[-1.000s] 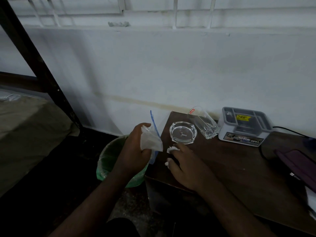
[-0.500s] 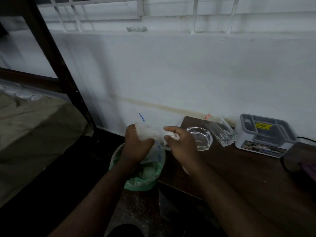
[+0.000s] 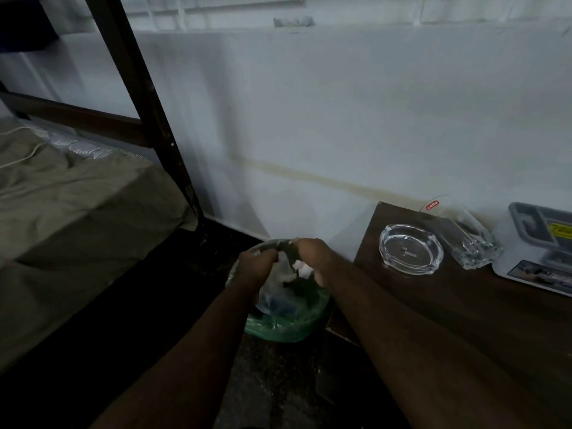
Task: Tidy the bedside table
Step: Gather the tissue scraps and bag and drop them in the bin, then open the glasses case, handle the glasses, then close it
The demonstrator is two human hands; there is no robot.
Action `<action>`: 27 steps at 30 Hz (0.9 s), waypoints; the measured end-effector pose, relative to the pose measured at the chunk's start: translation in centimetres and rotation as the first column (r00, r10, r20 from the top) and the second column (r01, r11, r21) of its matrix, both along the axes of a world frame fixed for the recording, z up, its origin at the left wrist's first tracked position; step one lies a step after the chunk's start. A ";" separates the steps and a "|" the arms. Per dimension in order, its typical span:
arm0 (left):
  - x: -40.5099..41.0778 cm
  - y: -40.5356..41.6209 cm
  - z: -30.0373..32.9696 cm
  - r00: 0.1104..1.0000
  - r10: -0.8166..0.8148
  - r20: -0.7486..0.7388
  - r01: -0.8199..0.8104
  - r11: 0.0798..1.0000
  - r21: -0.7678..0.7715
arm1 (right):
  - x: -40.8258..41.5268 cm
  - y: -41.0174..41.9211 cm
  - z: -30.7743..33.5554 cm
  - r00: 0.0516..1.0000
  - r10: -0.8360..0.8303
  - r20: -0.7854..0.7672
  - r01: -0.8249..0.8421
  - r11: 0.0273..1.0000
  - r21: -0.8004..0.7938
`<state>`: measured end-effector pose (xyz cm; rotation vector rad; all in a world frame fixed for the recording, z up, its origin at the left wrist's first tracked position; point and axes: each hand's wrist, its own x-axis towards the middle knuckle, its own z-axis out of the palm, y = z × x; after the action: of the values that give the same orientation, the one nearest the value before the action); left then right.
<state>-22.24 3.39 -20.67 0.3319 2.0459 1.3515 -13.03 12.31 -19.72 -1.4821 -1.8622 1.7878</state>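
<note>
Head view: both hands over the green-lined bin beside the bedside table.

The left hand (image 3: 258,264) and right hand (image 3: 311,255) hang close together above the bin (image 3: 284,328), fingers curled; white crumpled tissue (image 3: 301,269) shows under the right hand, though whether either hand actually pinches it I cannot tell in the dim blur. The bin stands on the floor just left of the bedside table (image 3: 464,305). On the table, a glass ashtray (image 3: 411,249) sits near the left edge, a tumbler (image 3: 464,236) lying tilted just beside it, a grey-lidded box (image 3: 538,243) further right.
</note>
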 end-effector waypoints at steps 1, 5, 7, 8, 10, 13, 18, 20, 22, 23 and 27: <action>0.0 -0.2 -0.3 1.000 0.004 0.005 -0.005 1.000 0.026 | 0.2 0.1 -0.2 0.999 -0.033 -0.035 0.032 0.999 -0.027; 1.1 -0.1 0.7 0.999 -0.032 0.010 0.031 0.994 0.107 | 0.3 -0.3 0.2 0.974 -0.154 -0.163 0.131 0.981 -0.143; 2.1 0.4 2.2 0.995 -0.072 -0.075 0.078 0.994 0.082 | 1.2 -1.0 2.1 0.969 -0.141 -0.204 0.118 0.986 -0.120; 2.9 0.8 3.4 0.988 -0.095 -0.118 0.106 0.990 0.090 | 2.1 -1.1 3.2 0.965 -0.128 -0.228 0.110 0.990 -0.089; 5.2 1.4 6.0 0.969 -0.137 -0.207 0.170 0.974 0.149 | 5.0 -1.2 5.6 0.948 -0.115 -0.296 0.106 0.993 -0.047; 10.1 3.1 10.0 0.921 -0.207 -0.331 0.291 0.930 0.227 | 11.7 -0.7 9.1 0.903 -0.197 -0.382 0.214 0.977 0.001; 20.8 5.4 14.2 0.853 -0.372 -0.365 0.495 0.799 0.342 | 25.0 -0.8 13.1 0.817 -0.368 -0.444 0.473 0.869 0.149; 25.3 5.7 14.9 0.826 -0.449 -0.341 0.558 0.741 0.374 | 29.4 -1.6 13.5 0.789 -0.433 -0.436 0.548 0.817 0.180; 29.7 5.8 14.8 0.808 -0.518 -0.282 0.589 0.702 0.400 | 33.5 -2.5 13.3 0.738 -0.513 -0.438 0.633 0.751 0.187; 31.6 5.8 14.6 0.796 -0.552 -0.248 0.603 0.688 0.404 | 35.2 -2.9 13.1 0.711 -0.548 -0.439 0.670 0.717 0.191; 36.3 5.3 12.8 0.728 -0.661 -0.183 0.674 0.640 0.368 | 39.7 -4.0 11.7 0.662 -0.608 -0.438 0.732 0.651 0.202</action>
<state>14.06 8.70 -7.88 1.1866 1.3800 1.2583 26.67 8.27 -8.00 -1.3606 -1.1309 1.1453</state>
